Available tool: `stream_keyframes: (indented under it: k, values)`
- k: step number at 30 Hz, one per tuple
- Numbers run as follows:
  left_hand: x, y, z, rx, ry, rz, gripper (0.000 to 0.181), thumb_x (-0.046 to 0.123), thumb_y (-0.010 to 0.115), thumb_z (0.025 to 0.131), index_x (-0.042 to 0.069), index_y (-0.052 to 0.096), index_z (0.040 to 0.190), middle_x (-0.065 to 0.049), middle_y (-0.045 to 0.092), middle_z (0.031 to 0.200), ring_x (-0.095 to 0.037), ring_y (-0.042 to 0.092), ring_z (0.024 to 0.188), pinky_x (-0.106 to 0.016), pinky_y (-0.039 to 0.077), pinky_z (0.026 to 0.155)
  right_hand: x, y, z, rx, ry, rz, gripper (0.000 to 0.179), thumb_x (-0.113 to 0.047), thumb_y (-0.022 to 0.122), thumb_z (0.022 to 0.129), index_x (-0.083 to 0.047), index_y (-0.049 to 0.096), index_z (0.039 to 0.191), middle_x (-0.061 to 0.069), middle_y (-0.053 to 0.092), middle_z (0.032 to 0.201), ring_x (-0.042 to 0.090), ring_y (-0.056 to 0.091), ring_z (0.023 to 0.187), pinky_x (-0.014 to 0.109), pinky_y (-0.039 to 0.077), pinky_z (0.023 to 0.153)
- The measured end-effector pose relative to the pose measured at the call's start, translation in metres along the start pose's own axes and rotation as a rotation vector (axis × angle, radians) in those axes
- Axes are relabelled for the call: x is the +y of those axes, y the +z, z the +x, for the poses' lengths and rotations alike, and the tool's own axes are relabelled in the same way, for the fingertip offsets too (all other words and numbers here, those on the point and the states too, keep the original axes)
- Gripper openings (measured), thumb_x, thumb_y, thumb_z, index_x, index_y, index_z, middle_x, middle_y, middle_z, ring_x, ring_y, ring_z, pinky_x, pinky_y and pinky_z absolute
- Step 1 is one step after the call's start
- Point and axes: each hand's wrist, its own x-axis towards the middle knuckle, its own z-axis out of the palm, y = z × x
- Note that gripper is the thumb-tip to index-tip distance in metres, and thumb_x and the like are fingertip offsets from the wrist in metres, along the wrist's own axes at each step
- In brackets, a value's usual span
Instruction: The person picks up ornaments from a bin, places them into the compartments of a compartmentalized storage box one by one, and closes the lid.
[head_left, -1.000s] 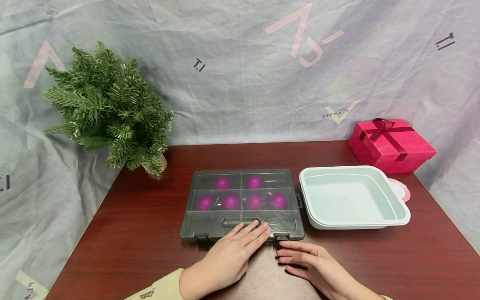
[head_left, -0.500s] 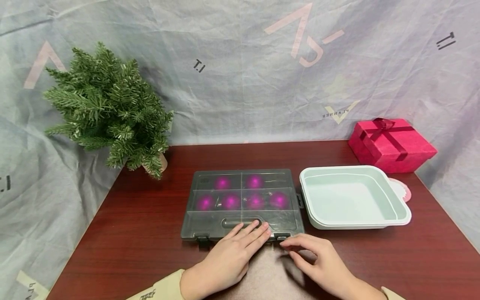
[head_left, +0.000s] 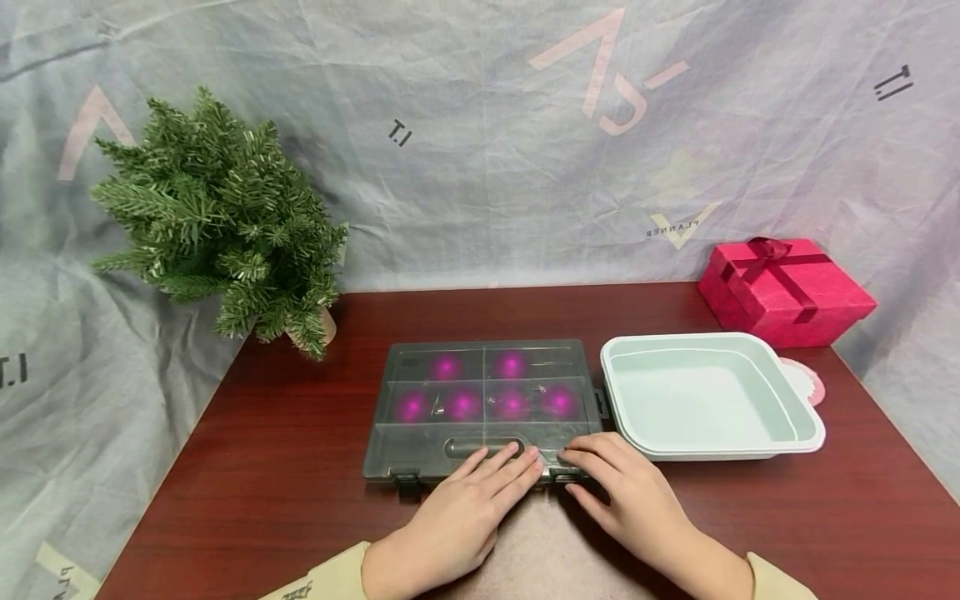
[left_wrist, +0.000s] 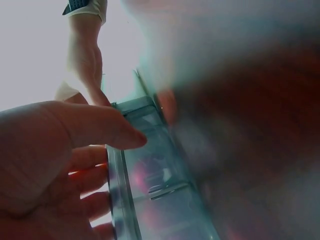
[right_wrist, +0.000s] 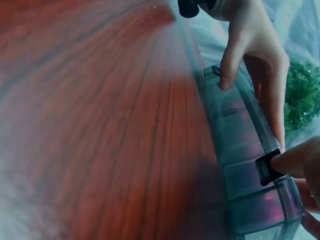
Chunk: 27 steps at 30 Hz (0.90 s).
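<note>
A grey see-through plastic storage box [head_left: 408, 446] lies lidded on the table, with several magenta round things showing through its compartments. My left hand [head_left: 468, 512] rests with straight fingers on the lid's front edge, beside the moulded handle. At the front right corner, my right hand [head_left: 633, 504] has its fingertips on the lid and its thumb below them. In the right wrist view that thumb [right_wrist: 292, 161] presses the black latch [right_wrist: 265, 172] on the box's front side. The other black latch [head_left: 407, 483] sits to the left of my left hand.
A pale green plastic basin [head_left: 697, 400] stands close to the box's right side. Behind it are a red gift box [head_left: 795, 292] with a ribbon and a pink-and-white item [head_left: 806, 383]. A small artificial fir tree [head_left: 225, 217] stands at the back left, before a cloth backdrop [head_left: 480, 167].
My right hand has moved up from in front of the box onto its right latch, fingers now over the lid edge. My left hand and the box stay in place.
</note>
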Motion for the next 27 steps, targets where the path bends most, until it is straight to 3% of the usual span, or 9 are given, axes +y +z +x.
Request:
stream_keyframes:
  k: [10,13,18,21,27]
  values:
    - [0.0026,0.0021,0.0009,0.0,0.008,0.048,0.068,0.016,0.069,0.093,0.011,0.043,0.156,-0.004,0.038,0.161,-0.023,0.036,0.147,-0.045,0.037,0.112,0.0011,0.0008,-0.002,-0.011,0.031,-0.015,0.045,-0.045,0.048,0.106,-0.009,0.075,0.105,0.0,0.066,0.107,0.02,0.061,0.098,0.033,0.047,0.087]
    - [0.003,0.002,0.0007,0.0,0.009,0.051,0.069,0.016,0.069,0.093,0.011,0.043,0.156,-0.004,0.038,0.161,-0.023,0.036,0.147,-0.045,0.038,0.112,0.0008,0.0007,-0.0012,-0.008,0.027,-0.006,0.035,-0.04,0.057,0.105,-0.01,0.075,0.102,-0.003,0.067,0.103,0.017,0.061,0.095,0.032,0.048,0.085]
    - [0.0035,0.0025,-0.0003,-0.011,0.001,0.046,0.072,0.016,0.07,0.091,0.009,0.041,0.157,-0.005,0.037,0.162,-0.024,0.034,0.148,-0.047,0.037,0.111,-0.0017,0.0005,0.003,-0.018,0.035,-0.017,0.013,-0.022,0.076,0.088,-0.012,0.076,0.097,-0.009,0.067,0.098,0.013,0.06,0.09,0.029,0.048,0.08]
    - [0.0035,0.0029,-0.0009,-0.02,-0.004,0.036,0.075,0.015,0.071,0.09,0.009,0.039,0.158,-0.006,0.035,0.163,-0.025,0.033,0.148,-0.048,0.037,0.112,-0.0027,0.0006,0.0049,-0.006,0.023,-0.039,0.019,-0.015,0.081,0.077,-0.013,0.076,0.095,-0.009,0.067,0.095,0.013,0.059,0.087,0.03,0.049,0.078]
    - [0.001,0.0044,-0.0011,-0.015,-0.006,-0.018,0.079,0.016,0.073,0.089,0.01,0.037,0.159,-0.005,0.033,0.164,-0.024,0.031,0.149,-0.049,0.035,0.113,-0.0028,0.0005,0.0068,0.007,0.005,-0.079,0.022,-0.014,0.085,0.073,-0.014,0.075,0.092,-0.01,0.066,0.092,0.013,0.058,0.083,0.03,0.048,0.075]
